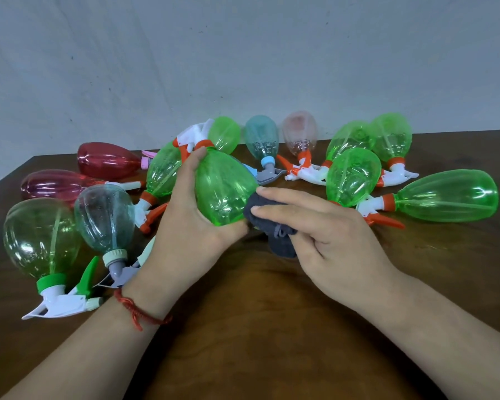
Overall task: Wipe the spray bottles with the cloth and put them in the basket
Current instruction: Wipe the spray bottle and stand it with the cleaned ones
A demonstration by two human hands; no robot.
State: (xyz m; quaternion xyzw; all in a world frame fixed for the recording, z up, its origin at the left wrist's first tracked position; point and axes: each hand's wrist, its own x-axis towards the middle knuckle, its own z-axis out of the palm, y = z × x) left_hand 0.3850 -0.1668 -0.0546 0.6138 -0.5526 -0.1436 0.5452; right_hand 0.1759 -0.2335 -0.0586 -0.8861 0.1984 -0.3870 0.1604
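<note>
Head view: our left hand (191,217) grips the green bottle (224,189). Our right hand (332,229) holds the grey cloth (274,226) against that bottle's right side; other bottles (445,199) lie around it.

A plain room: wooden table (257,327) against a bare pale wall (243,53).

Bottle (224,186) over table (257,313), cloth (272,223) touching its right, other bottles (352,174) around
</note>
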